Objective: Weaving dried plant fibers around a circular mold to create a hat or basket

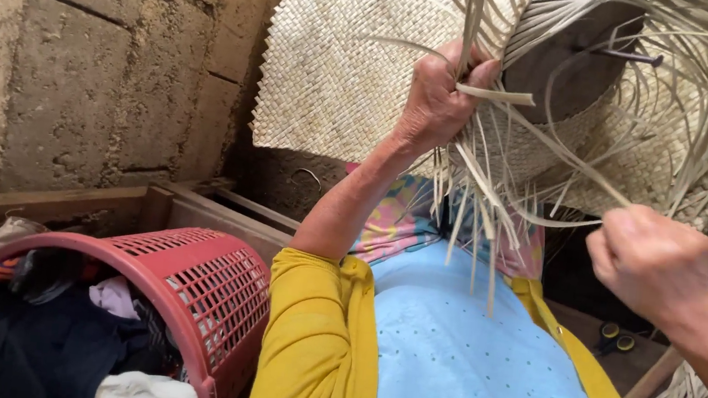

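Red plastic laundry basket [215, 298] is sitting at 7 o'clock, stuffed with dark clothes [37, 342], rough block wall [83, 52] rising behind it at 10 o'clock. Left hand [437, 103] is working near 12 o'clock, fingers clamped together on a bunch of pale straw strands [480, 194] where they are leaving the half-woven straw hat [557, 71], which is sitting up at 1 o'clock against a flat woven mat [332, 67]. Right hand [655, 263] at 3 o'clock is closing in a fist, pinching and pulling one long strand taut. Strands are looking light, thin, springy but likely to crease or split if bent sharply; best gripped close to the woven edge, several at once. Loose ends are dangling over the light blue lap cloth [460, 356] at 6 o'clock. Small scissors-like tool [618, 337] is lying at 4 o'clock, hard to tell.
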